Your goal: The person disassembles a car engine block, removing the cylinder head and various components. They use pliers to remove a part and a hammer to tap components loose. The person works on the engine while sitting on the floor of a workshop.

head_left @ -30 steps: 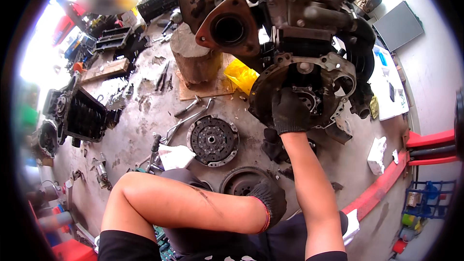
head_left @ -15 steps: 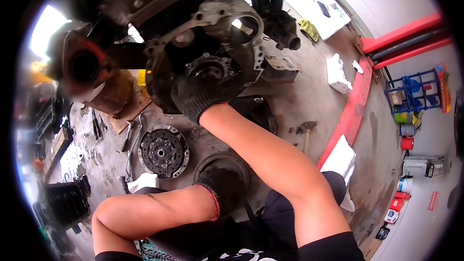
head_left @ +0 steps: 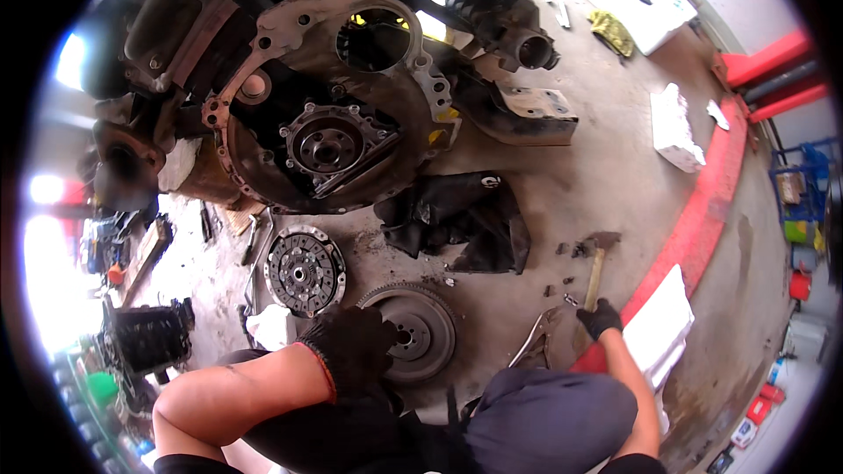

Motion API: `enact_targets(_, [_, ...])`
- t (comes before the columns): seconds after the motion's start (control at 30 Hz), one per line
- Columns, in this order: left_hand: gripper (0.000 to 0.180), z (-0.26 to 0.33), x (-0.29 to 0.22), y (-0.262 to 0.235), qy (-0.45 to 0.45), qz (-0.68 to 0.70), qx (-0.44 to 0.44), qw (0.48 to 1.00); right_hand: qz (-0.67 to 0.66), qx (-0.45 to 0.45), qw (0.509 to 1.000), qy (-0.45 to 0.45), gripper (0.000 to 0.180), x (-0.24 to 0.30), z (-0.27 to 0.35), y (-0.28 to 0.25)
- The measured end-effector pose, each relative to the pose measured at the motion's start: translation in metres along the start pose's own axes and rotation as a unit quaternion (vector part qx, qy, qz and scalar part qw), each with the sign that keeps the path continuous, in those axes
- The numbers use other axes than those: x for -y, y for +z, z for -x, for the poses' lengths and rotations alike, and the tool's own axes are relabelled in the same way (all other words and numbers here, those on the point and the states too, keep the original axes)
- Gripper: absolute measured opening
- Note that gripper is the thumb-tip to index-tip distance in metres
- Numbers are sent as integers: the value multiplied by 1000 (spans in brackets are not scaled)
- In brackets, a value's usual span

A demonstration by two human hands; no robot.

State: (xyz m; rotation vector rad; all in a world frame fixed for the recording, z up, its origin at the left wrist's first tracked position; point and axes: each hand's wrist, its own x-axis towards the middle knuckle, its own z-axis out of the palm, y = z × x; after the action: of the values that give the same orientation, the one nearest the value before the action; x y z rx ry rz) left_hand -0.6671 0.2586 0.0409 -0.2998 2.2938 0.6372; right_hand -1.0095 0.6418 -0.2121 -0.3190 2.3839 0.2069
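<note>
Engine block (head_left: 325, 114): sits on the concrete floor (head_left: 615, 167) with its rear face toward the camera; the crank flange at its centre is bare.
Clutch disc (head_left: 304, 270): lies flat on the floor, just left of the flywheel and apart from it.
Left hand (head_left: 351, 349): gloved, resting against the near-left rim of the flywheel; fingers curled loosely, and I cannot tell whether they actually clasp the rim.
Flywheel (head_left: 411, 329): flat on the floor in front of the person's knees, below the block.
Black rag (head_left: 461, 219): crumpled between the block and the flywheel.
Locking pliers (head_left: 537, 342): on the floor, between the flywheel and the hammer.
Hammer (head_left: 597, 268): head on the floor, handle pointing toward the person.
Right hand (head_left: 601, 318): gloved, fingers wrapped around the end of the hammer handle.
Hazard, judged: the flywheel looks heavy; with one hand only laid on its rim it could slip if tipped, onto fingers or the clutch disc.
Hazard, judged: floor debris and oily gloves may let the hammer handle twist in the hand.
</note>
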Motion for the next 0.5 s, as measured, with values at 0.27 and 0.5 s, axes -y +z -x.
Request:
enact_targets(0.27, [28, 18, -64, -1, 52, 109, -14, 993, -360, 114, 923, 80, 27, -6, -1, -21])
enact_targets(0.5, [23, 41, -111, 20, -54, 271, 48, 960, -237, 219, 933, 156, 14, 62, 95, -173])
